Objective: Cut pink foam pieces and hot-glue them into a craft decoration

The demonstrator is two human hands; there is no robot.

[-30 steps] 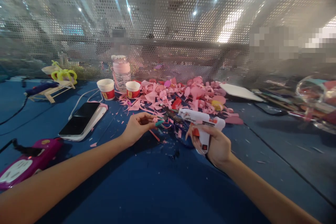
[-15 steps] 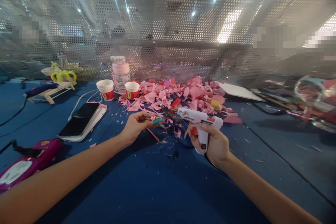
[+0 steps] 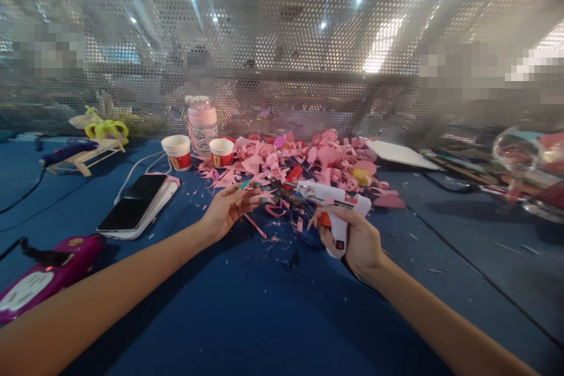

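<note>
Our right hand (image 3: 362,242) grips the white glue gun (image 3: 326,191) by its handle, the barrel just beyond our fingers, its nozzle pointing left. Our left hand (image 3: 224,211) is half curled with a small pink piece (image 3: 266,195) at its fingertips; whether we pinch it, we cannot tell. Beyond both hands, pink scraps (image 3: 326,157) heap on the desk (image 3: 264,317); left of our left hand lies a phone (image 3: 133,202).
</note>
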